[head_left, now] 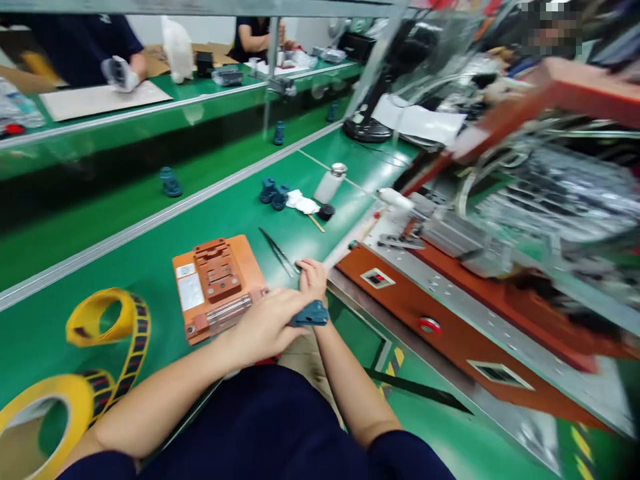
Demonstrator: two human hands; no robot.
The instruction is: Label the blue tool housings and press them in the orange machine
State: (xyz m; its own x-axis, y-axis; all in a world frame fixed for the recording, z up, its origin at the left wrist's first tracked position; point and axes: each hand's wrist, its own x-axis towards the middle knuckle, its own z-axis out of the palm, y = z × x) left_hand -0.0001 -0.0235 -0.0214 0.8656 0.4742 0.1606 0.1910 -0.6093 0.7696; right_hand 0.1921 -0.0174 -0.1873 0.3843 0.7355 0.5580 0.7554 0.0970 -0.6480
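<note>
My left hand (270,322) is closed around a dark blue plastic part (311,315), whose far end sticks out past my fingers. Just beyond it, my right hand (314,277) has its fingers curled together at the near end of the dark tweezers (276,251), which lie on the green bench; the exact grip is partly hidden. Left of my hands sits an orange fixture block (250,263) with a brown nest plate (217,270) on top and white labels on its side.
A yellow tape reel (80,400) trails a printed strip at left. Further back are several blue parts (270,193), a white cloth (301,202), and a white bottle (330,185). An orange-sided machine (400,303) borders the right. Other people sit across the bench.
</note>
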